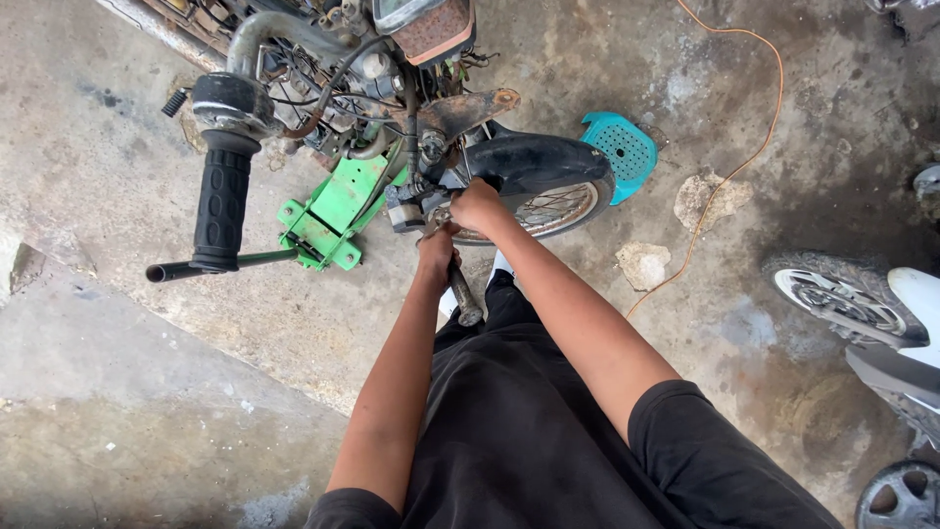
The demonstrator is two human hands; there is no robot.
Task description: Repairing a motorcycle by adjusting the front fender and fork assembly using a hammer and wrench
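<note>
Steel wrench handle [464, 297] runs back from the motorcycle's front wheel [548, 201] hub toward the person, left hand [437, 248] clenched around it; right hand [477, 203], nearer the hub, grips the fork

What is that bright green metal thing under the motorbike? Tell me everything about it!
The bright green metal stand lies flat on the grey concrete floor, beneath the old motorbike's rusty frame. It looks like painted steel, folded into a channel shape with small square tabs and bolt holes at its near end. The paint is clean and glossy, unlike the dirty parts above it. A thin black bar sticks out from its near end towards the left. Neither hand touches it; both are busy beside the front wheel.
</note>
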